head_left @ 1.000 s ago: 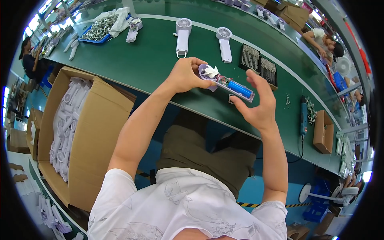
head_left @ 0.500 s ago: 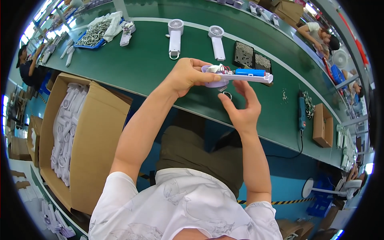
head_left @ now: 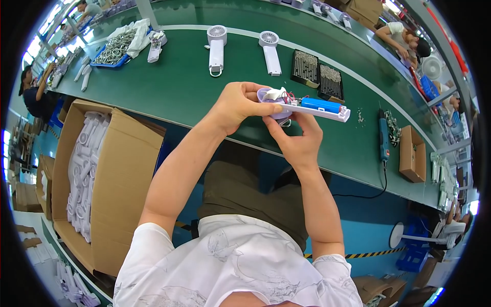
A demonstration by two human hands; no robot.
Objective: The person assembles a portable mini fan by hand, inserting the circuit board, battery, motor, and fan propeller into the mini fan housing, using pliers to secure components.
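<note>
My left hand (head_left: 239, 107) is closed on the round head end of an opened handheld fan (head_left: 319, 113), held level above the table's near edge. Its white half shell lies with the inside up. In the handle part sits a blue cylindrical battery (head_left: 321, 105), and thin red wires run near the head. My right hand (head_left: 299, 142) is closed beneath the fan head. Thumb and fingers pinch a small metal loop (head_left: 286, 123) against the fan's underside; the loop is partly hidden.
Two white handheld fans (head_left: 216, 51) (head_left: 270, 53) lie farther back, beside black trays of small screws (head_left: 331, 83). A blue tray (head_left: 123, 62) of metal loops stands left. At right are an electric screwdriver (head_left: 383, 137) and a small carton (head_left: 412, 154). A large carton (head_left: 128, 189) holds white parts.
My right hand has moved left and up, bringing the metal loop from apart below to the fan head's underside. The fan's handle end has tipped slightly downward.
</note>
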